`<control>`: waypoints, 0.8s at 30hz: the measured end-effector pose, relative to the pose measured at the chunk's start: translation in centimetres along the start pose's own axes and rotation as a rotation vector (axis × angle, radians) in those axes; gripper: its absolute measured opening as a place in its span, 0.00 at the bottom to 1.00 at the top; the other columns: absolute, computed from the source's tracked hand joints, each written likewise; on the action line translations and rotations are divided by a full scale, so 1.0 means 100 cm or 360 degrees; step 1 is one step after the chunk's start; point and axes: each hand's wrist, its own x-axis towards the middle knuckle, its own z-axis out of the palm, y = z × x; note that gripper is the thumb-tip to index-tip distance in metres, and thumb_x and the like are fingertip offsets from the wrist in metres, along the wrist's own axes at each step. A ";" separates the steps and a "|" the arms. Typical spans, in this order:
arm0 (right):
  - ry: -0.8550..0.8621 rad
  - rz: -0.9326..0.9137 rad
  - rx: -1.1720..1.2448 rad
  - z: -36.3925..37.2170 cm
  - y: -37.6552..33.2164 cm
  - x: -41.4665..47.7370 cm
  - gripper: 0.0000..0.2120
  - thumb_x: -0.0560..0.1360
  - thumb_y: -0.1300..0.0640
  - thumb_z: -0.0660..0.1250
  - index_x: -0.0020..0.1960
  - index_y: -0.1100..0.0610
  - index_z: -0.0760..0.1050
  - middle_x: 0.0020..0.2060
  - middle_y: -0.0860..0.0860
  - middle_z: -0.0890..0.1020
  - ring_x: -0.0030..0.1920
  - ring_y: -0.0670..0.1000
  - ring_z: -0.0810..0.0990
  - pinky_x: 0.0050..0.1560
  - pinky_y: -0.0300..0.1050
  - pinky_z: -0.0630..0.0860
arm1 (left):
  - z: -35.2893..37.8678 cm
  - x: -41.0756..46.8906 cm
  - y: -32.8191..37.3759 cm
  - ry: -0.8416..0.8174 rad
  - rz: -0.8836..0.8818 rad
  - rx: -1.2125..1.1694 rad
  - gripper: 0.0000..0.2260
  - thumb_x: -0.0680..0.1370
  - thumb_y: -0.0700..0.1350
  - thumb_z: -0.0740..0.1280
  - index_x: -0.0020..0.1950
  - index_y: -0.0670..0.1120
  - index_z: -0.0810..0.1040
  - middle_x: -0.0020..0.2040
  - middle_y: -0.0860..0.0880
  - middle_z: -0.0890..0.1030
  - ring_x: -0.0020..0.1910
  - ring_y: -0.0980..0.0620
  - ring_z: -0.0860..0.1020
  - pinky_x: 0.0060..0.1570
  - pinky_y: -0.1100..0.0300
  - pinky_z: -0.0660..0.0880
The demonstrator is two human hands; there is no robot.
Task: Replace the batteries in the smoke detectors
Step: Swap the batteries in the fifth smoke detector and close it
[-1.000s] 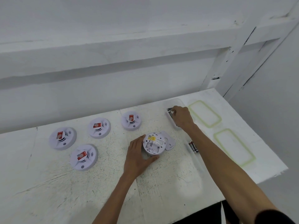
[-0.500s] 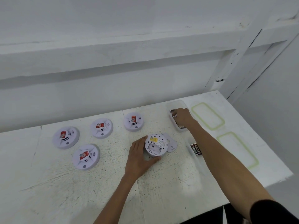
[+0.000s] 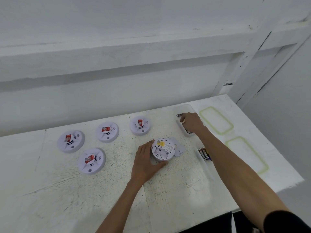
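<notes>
While my right hand [image 3: 191, 122] is down in the far tray [image 3: 182, 108], the step I judge to be in hand is picking a battery for the open detector [image 3: 162, 149]. To do it well, I'd pinch one cell only, lift clear of the tray wall, and check polarity against the bay before seating it.

Head view, the only one: right arm reaches forward and across, wrist bent down, knuckles up. Fingers curl into the tray; a battery [image 3: 180, 115] end shows just left of them, but I cannot tell if it is gripped or only touched. Another dark cell end peeks out under the wrist.

Left hand [image 3: 145, 163] lies flat on the surface [image 3: 67, 190], fingers spread narrow around the left and near rim of the detector, thumb at the near edge, bracing it. Detector lies back-up at centre, bay open and, as far as I see, empty. Its cover [image 3: 179, 147] lies touching it on the right.

Spare batteries [image 3: 204, 153] lie in a near tray, beside the right forearm. Four closed detectors [image 3: 70, 141] wait to the left, well apart from both hands.

Risk, I judge: detector sliding if the left hand eases off.
</notes>
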 end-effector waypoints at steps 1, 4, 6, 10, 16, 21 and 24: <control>0.0026 0.0002 0.0035 0.000 0.001 -0.001 0.11 0.76 0.61 0.63 0.55 0.55 0.79 0.51 0.56 0.83 0.47 0.56 0.82 0.41 0.45 0.78 | 0.000 0.000 0.000 -0.0002 0.0004 0.0002 0.45 0.67 0.72 0.74 0.77 0.51 0.67 0.72 0.57 0.72 0.70 0.57 0.69 0.70 0.49 0.71; 0.0211 -0.0010 0.0204 0.000 0.002 -0.003 0.10 0.76 0.62 0.64 0.55 0.56 0.79 0.48 0.58 0.84 0.42 0.57 0.82 0.38 0.43 0.74 | -0.001 0.000 0.001 0.0001 0.0012 0.0001 0.45 0.67 0.71 0.75 0.77 0.51 0.67 0.72 0.57 0.72 0.71 0.56 0.69 0.70 0.49 0.71; 0.0350 -0.0066 0.0350 -0.004 -0.002 -0.009 0.10 0.75 0.63 0.65 0.54 0.55 0.79 0.47 0.55 0.85 0.39 0.55 0.81 0.39 0.43 0.76 | -0.001 0.000 0.000 -0.0001 0.0016 0.0003 0.45 0.67 0.70 0.75 0.77 0.51 0.67 0.72 0.57 0.72 0.71 0.56 0.69 0.70 0.49 0.71; 0.0523 -0.0218 0.0743 -0.017 -0.017 -0.032 0.07 0.75 0.61 0.69 0.53 0.55 0.80 0.44 0.52 0.85 0.40 0.51 0.83 0.46 0.45 0.81 | -0.002 0.000 0.000 0.0003 0.0024 0.0006 0.45 0.67 0.71 0.75 0.77 0.50 0.67 0.72 0.56 0.72 0.71 0.56 0.69 0.70 0.50 0.71; 0.0389 -0.0333 0.1091 -0.016 -0.044 -0.082 0.08 0.75 0.62 0.72 0.54 0.57 0.79 0.40 0.51 0.85 0.35 0.45 0.84 0.39 0.31 0.78 | -0.002 0.000 0.001 0.0021 0.0052 0.0012 0.44 0.67 0.71 0.74 0.77 0.50 0.68 0.72 0.55 0.73 0.70 0.55 0.70 0.69 0.52 0.71; 0.0050 -0.0599 0.0952 0.020 -0.054 -0.119 0.08 0.74 0.61 0.74 0.52 0.56 0.81 0.42 0.49 0.85 0.38 0.46 0.84 0.41 0.37 0.81 | -0.001 0.000 0.002 0.0023 0.0058 -0.0016 0.44 0.67 0.71 0.74 0.76 0.50 0.68 0.70 0.54 0.74 0.68 0.54 0.71 0.67 0.54 0.72; 0.0052 -0.0807 0.0661 0.039 -0.052 -0.124 0.08 0.73 0.59 0.73 0.51 0.53 0.81 0.43 0.46 0.84 0.42 0.44 0.82 0.44 0.41 0.80 | 0.001 0.001 -0.001 0.0022 0.0035 -0.0044 0.47 0.66 0.76 0.69 0.77 0.49 0.68 0.70 0.53 0.75 0.67 0.53 0.73 0.68 0.54 0.71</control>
